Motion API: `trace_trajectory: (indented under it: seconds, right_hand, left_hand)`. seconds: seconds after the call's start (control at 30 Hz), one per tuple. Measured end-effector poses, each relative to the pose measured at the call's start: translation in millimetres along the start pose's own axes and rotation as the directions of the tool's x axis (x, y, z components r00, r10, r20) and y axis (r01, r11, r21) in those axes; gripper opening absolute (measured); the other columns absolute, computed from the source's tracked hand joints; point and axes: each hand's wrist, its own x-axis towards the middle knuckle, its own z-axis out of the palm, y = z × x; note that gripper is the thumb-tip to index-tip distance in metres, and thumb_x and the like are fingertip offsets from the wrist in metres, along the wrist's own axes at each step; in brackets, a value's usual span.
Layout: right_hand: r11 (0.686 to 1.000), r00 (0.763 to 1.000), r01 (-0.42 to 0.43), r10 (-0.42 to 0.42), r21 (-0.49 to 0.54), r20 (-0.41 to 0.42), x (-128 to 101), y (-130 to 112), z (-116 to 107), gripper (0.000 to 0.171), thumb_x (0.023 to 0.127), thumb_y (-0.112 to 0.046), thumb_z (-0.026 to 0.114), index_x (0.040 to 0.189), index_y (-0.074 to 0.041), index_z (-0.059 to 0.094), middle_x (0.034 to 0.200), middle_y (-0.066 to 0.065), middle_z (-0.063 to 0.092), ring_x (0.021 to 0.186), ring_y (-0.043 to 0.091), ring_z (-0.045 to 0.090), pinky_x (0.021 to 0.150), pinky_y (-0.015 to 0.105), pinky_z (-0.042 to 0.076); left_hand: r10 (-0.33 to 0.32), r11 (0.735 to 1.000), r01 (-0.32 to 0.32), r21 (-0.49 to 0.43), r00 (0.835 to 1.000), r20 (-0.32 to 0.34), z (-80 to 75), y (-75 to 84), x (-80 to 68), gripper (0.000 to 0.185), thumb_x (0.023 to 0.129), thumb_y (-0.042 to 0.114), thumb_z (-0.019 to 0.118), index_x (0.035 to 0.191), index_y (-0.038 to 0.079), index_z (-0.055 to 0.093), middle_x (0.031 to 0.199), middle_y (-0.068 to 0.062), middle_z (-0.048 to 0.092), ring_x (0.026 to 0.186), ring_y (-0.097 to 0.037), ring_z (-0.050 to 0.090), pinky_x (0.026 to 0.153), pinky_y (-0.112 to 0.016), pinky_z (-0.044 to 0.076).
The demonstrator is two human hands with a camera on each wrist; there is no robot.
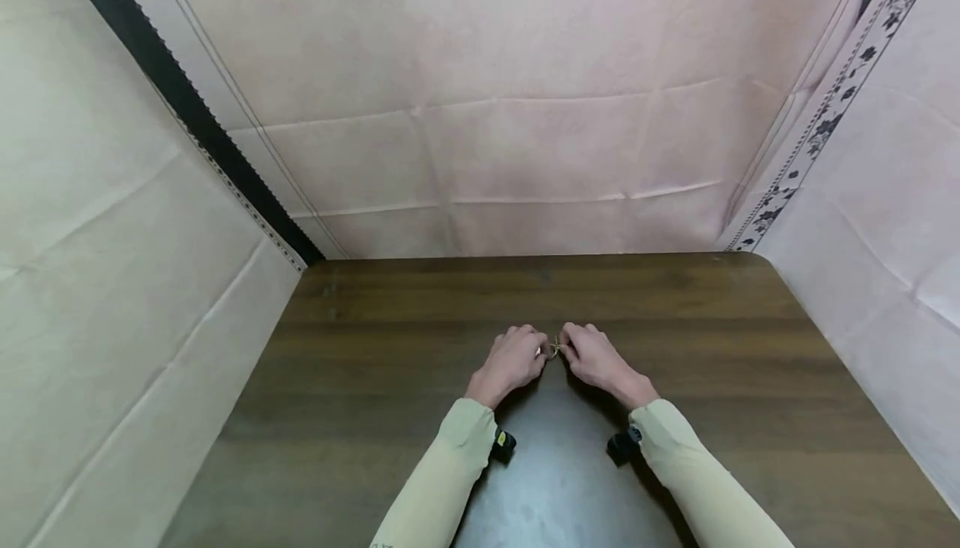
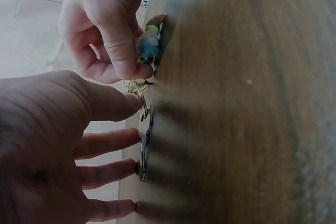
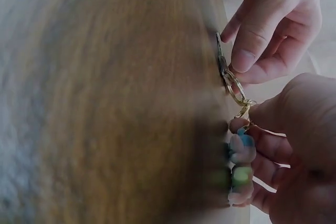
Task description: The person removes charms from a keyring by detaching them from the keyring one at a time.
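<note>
Key ring (image 3: 234, 86) (key (image 2: 145, 145) half hidden) between left hand (image 1: 513, 360), right hand (image 1: 596, 356)

Head view: high, facing forward and down over the dark brown wooden counter (image 1: 375, 364), at moderate distance. Wrist views: very close, level with the counter surface, facing each other; all three share the small gold key ring (image 2: 137, 90)

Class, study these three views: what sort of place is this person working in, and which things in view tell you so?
Probably a makeshift recording booth rather than a lived-in room. Creased pale sheets hang on three sides around a dark wooden table, and small black cameras sit at both wrists while the left hand and right hand work a key ring.
</note>
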Motion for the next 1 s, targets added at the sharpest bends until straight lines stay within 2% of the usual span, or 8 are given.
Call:
trace_trajectory:
  seconds: [0.1, 0.2, 0.4, 0.5, 0.63, 0.73, 0.87, 1.0]
  right_hand:
    - [0.999, 1.0, -0.028, 0.028, 0.033, 0.006, -1.4, 2.5, -2.5, 0.008, 0.094, -0.009, 0.061, 0.088, -0.012, 0.056, 0.072, -0.004, 0.054, 0.074, 0.018, 0.049, 0.071, 0.038, 0.043]
    - [0.996, 0.999, -0.042, 0.042, 0.078, 0.01, -1.4, 1.9, -4.0, 0.008, 0.095, -0.01, 0.06, 0.089, -0.012, 0.055, 0.071, -0.003, 0.053, 0.071, 0.016, 0.048, 0.068, 0.033, 0.042]
    - [0.987, 1.0, -0.023, 0.024, 0.16, -0.007, 3.7, -2.2, -7.3, 0.008, 0.094, -0.009, 0.061, 0.09, -0.01, 0.055, 0.07, -0.002, 0.052, 0.064, 0.013, 0.046, 0.062, 0.028, 0.041]
    - [0.983, 1.0, -0.018, 0.021, 0.185, -0.012, 7.4, -1.8, -10.5, 0.007, 0.094, -0.008, 0.061, 0.09, -0.01, 0.055, 0.071, -0.002, 0.053, 0.062, 0.011, 0.047, 0.059, 0.026, 0.041]
    - [0.978, 0.999, -0.026, 0.03, 0.207, -0.016, 9.5, -0.6, -14.9, 0.005, 0.095, -0.008, 0.06, 0.092, -0.01, 0.057, 0.074, -0.001, 0.056, 0.062, 0.01, 0.049, 0.059, 0.025, 0.043]
    - [0.974, 0.999, -0.036, 0.033, 0.225, 0.015, 7.1, -2.5, -17.7, 0.002, 0.096, -0.009, 0.058, 0.095, -0.009, 0.06, 0.079, 0.0, 0.059, 0.066, 0.01, 0.051, 0.061, 0.025, 0.045]
    - [0.953, 0.991, -0.117, 0.096, 0.279, 0.089, -0.6, -6.1, -20.1, 0.004, 0.097, -0.013, 0.06, 0.098, -0.011, 0.063, 0.081, 0.001, 0.06, 0.061, 0.012, 0.055, 0.056, 0.026, 0.05]
    - [0.931, 0.98, -0.187, 0.153, 0.313, 0.13, -9.0, -6.8, -20.4, 0.005, 0.097, -0.017, 0.062, 0.099, -0.012, 0.064, 0.077, 0.001, 0.06, 0.054, 0.012, 0.057, 0.05, 0.027, 0.051]
  left_hand:
    - [0.023, 1.0, -0.023, -0.012, 0.999, -0.028, 1.3, 1.7, 1.5, 0.01, 0.096, 0.026, 0.061, 0.099, 0.024, 0.07, 0.112, 0.003, 0.065, 0.11, -0.023, 0.058, 0.09, -0.042, 0.05]
    - [0.014, 1.0, -0.015, -0.027, 0.999, -0.03, 2.9, 2.8, 1.9, 0.01, 0.096, 0.029, 0.062, 0.1, 0.025, 0.07, 0.117, 0.002, 0.063, 0.115, -0.024, 0.056, 0.094, -0.044, 0.047]
    - [0.001, 0.998, -0.003, -0.067, 0.999, -0.043, 1.7, -1.2, 2.8, 0.015, 0.097, 0.031, 0.061, 0.105, 0.024, 0.072, 0.123, 0.0, 0.063, 0.121, -0.026, 0.054, 0.099, -0.048, 0.044]
    - [0.029, 0.995, -0.035, -0.095, 0.997, -0.07, -0.8, -5.5, 6.6, 0.014, 0.097, 0.029, 0.061, 0.102, 0.022, 0.072, 0.114, 0.002, 0.066, 0.112, -0.022, 0.058, 0.095, -0.042, 0.048]
    - [0.076, 0.978, -0.091, -0.189, 0.993, -0.086, -4.0, -9.2, 11.1, 0.01, 0.096, 0.024, 0.061, 0.093, 0.019, 0.069, 0.099, 0.003, 0.065, 0.094, -0.015, 0.058, 0.082, -0.03, 0.049]
    - [0.076, 0.968, -0.091, -0.233, 0.994, -0.073, -4.6, -9.0, 9.8, 0.01, 0.096, 0.021, 0.06, 0.089, 0.017, 0.066, 0.097, 0.002, 0.062, 0.092, -0.014, 0.055, 0.079, -0.026, 0.048]
    - [0.062, 0.958, -0.072, -0.277, 0.997, -0.042, -3.0, -3.9, 4.2, 0.011, 0.097, 0.024, 0.06, 0.091, 0.017, 0.065, 0.103, 0.001, 0.059, 0.095, -0.013, 0.053, 0.083, -0.026, 0.048]
    - [0.075, 0.931, -0.076, -0.357, 0.997, -0.018, -3.0, 1.0, -2.9, 0.009, 0.098, 0.024, 0.06, 0.094, 0.017, 0.063, 0.103, 0.002, 0.058, 0.09, -0.01, 0.053, 0.08, -0.023, 0.048]
